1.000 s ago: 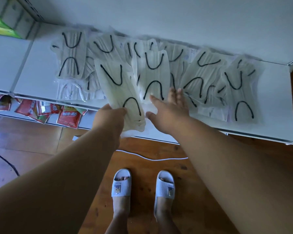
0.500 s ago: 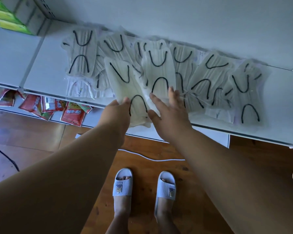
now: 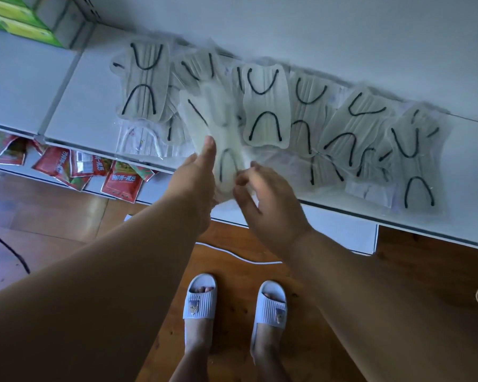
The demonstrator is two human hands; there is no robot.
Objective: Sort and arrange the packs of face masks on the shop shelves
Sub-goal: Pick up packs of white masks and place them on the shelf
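Many clear packs of face masks lie in a loose, overlapping row along the white shelf (image 3: 89, 111), most of them flat with their black ear loops showing, from the tidy pack at the far left (image 3: 144, 81) across to the pack at the right end (image 3: 417, 161). Below the shelf edge a lower shelf holds red snack packets (image 3: 122, 183), and green boxes (image 3: 20, 26) stand at the upper left. One mask pack (image 3: 218, 128) is lifted at a slant over the front of the row, blurred. The left hand (image 3: 196, 175) grips its lower left edge, thumb pressed up on the face of the pack. The right hand (image 3: 268, 197) has its fingers curled at the pack's lower right edge and seems to pinch it, though blur makes that contact hard to confirm. The step in hand looks like taking one stray pack out of the jumble to square it up. Next it probably needs turning to match its upright neighbours and laying into a gap without dragging the overlapped packs beneath.
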